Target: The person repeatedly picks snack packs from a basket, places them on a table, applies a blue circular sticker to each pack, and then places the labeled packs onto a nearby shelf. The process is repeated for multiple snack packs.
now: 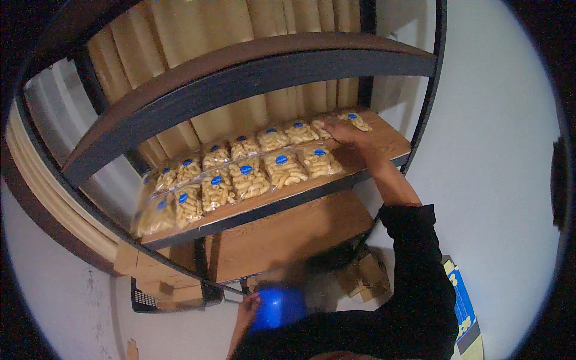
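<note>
My right hand [345, 132] reaches over the wooden shelf board [387, 135], at a clear bag of tube-shaped snacks [320, 129] in the back row. The hand hides part of this bag, and the fingers are too blurred to tell whether they grip it. Just beyond the hand lies another snack bag [355, 120] with a round blue label. Low in front of my body, my left hand [250, 308] holds the edge of a shiny blue container [276, 306]; its inside cannot be seen. A front-row snack bag [321, 161] lies left of my right forearm.
Several labelled bags [250, 176] fill two rows. An upper shelf [252, 67] spans above them, and a lower board [288, 234] sits below. Dark uprights [427, 103] frame the rack before a tan curtain [202, 31]. Cardboard boxes [366, 276] and a black crate [146, 300] are underneath.
</note>
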The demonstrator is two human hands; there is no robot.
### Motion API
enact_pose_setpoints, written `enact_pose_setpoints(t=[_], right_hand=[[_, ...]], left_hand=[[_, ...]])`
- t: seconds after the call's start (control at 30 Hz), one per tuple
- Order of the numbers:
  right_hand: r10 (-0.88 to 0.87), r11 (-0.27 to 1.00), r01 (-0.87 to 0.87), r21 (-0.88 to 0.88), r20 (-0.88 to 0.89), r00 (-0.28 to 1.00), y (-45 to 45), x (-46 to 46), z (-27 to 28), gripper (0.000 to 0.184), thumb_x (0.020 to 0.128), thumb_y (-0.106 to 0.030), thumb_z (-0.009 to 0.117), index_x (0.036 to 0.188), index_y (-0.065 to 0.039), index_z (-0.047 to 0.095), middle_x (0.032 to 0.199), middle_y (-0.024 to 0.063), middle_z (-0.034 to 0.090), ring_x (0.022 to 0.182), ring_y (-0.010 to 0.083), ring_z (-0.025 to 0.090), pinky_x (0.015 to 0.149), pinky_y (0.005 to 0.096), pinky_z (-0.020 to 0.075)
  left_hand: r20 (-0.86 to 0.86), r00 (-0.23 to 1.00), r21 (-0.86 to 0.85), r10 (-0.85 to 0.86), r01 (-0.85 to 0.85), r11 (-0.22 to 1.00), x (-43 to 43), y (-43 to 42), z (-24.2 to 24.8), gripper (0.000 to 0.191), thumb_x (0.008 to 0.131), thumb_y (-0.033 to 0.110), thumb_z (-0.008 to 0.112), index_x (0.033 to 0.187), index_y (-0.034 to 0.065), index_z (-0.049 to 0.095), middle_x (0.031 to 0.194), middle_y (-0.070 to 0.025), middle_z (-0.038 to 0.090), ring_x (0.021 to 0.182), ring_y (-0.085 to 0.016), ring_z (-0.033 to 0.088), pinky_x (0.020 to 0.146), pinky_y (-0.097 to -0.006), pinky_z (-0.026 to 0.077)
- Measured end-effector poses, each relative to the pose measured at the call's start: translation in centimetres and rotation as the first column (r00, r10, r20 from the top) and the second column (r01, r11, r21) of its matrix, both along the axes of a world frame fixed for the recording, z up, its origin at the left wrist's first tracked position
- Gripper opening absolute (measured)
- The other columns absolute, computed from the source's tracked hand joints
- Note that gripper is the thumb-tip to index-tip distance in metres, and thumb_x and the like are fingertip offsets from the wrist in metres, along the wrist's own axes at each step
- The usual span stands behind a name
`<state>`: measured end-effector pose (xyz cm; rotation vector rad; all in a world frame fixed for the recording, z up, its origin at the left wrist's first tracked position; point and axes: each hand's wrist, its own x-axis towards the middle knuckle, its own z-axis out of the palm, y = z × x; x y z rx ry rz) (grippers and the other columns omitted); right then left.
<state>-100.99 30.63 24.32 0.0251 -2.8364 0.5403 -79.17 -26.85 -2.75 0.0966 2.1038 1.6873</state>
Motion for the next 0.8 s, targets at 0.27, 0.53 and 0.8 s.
enact_pose_setpoints(t=[0.27,0.53,0.8], right_hand=[[0.100,0.991,-0.104,0.084,0.047,0.994,-10.8,-1.3,6.1,0.055,0.101,-0.050,0.035,0.130,-0.010,0.060,0.133,0.0181,0.057,0.126,0.0395,0.050,0.107,0.0507,0.0354],[0.185,0.927,-0.214,0.307,0.120,0.975,-13.6,-5.6,3.4,0.050,0.102,-0.045,0.034,0.138,-0.015,0.053,0.135,0.0195,0.056,0.128,0.0390,0.049,0.107,0.0507,0.0370],[0.094,0.964,-0.158,0.213,0.283,0.955,-14.0,-5.1,6.0,0.061,0.100,-0.052,0.037,0.140,-0.007,0.050,0.138,0.0237,0.052,0.128,0.0401,0.048,0.109,0.0470,0.0356]], left_hand=[[-0.030,1.000,0.000,0.002,-0.002,1.000,0.3,-0.9,-1.0,0.037,0.096,0.026,0.065,0.122,0.0002,0.061,0.107,-0.0089,0.067,0.101,-0.017,0.061,0.092,-0.0308,0.048],[-0.021,0.996,0.047,0.083,-0.082,0.996,1.4,-2.9,-2.5,0.032,0.096,0.021,0.063,0.121,0.0015,0.062,0.102,-0.0080,0.067,0.096,-0.017,0.062,0.088,-0.0307,0.049],[-0.039,0.995,0.024,0.091,-0.090,0.996,3.0,-5.2,-2.5,0.032,0.097,0.021,0.062,0.121,-0.0002,0.061,0.109,-0.0099,0.067,0.098,-0.017,0.062,0.089,-0.0301,0.049]])
